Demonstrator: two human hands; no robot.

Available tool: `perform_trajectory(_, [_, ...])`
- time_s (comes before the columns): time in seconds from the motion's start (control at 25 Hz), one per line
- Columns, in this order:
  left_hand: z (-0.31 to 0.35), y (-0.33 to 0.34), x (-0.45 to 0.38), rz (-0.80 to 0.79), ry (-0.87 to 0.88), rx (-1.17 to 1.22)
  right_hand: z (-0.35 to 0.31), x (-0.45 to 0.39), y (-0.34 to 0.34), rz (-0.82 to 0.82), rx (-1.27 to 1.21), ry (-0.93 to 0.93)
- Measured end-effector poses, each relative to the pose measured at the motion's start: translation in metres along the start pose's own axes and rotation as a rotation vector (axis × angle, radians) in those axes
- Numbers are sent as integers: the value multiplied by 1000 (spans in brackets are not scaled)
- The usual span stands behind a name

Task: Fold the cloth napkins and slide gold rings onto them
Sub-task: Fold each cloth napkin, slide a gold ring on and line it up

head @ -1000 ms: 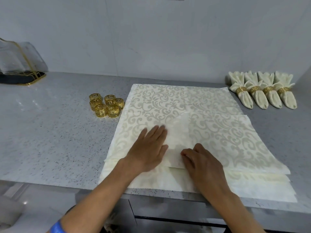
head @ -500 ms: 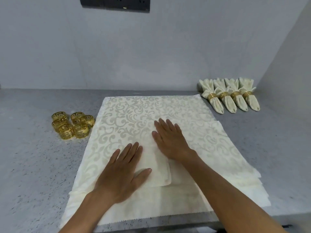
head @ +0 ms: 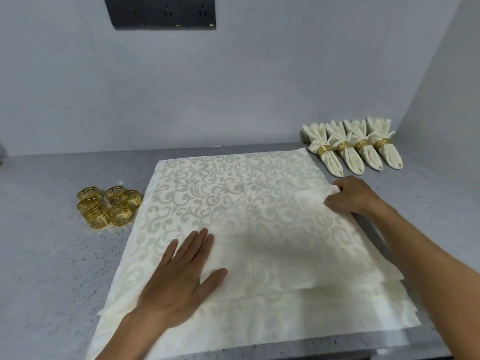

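A stack of cream napkins (head: 233,203) with a pale scroll pattern lies flat on the grey counter (head: 52,255). The top one has a near corner folded in toward the middle. My left hand (head: 179,279) presses flat on that fold, fingers straight. My right hand (head: 350,194) pinches the top napkin's right corner at the stack's right edge. A cluster of several gold rings (head: 109,206) sits left of the stack, touched by neither hand.
Several finished napkins (head: 355,149), each rolled and banded with a gold ring, lie in a row at the back right, near the side wall. A dark socket panel (head: 163,11) hangs on the back wall. The counter's front edge runs just below the stack.
My right hand left the middle of the napkin, slid to the right edge and took hold of the corner there. My left hand stayed pressing on the fold. The camera tilted up.
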State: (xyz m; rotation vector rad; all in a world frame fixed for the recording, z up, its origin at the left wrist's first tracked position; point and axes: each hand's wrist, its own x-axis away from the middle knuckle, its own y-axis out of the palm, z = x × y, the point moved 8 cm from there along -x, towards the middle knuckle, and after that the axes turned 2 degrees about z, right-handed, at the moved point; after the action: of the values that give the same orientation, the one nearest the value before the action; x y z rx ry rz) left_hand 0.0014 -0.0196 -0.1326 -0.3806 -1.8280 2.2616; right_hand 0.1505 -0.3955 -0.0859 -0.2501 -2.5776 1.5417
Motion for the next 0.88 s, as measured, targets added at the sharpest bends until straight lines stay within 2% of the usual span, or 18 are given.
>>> perform_trajectory(0.12, [23, -21, 11, 195, 119, -93, -32, 65, -8, 290, 0, -166])
perform_trajectory(0.2, [41, -28, 21, 338, 201, -21, -65, 123, 5, 382, -44, -302])
perform_trajectory(0.28, [57, -29, 27, 332, 159, 147, -94, 170, 37, 364, -17, -404])
perform_trajectory(0.36, [65, -22, 31, 234, 65, 372, -108, 197, 67, 328, 30, -477])
perform_trajectory(0.44, [74, -21, 32, 202, 58, 444, -108, 208, 85, 268, 13, -488])
perform_trajectory(0.6, [85, -19, 30, 232, 156, 311, -99, 211, 95, 160, -61, -512])
perform_trajectory(0.72, [93, -11, 28, 218, 257, 191, -97, 215, 91, -36, -17, -536])
perform_trajectory(0.8, [93, -11, 28, 245, 279, 149, -111, 205, 74, -128, -73, -546])
perform_trajectory(0.88, [95, -11, 26, 262, 304, 104, -134, 176, 52, 10, -81, -552])
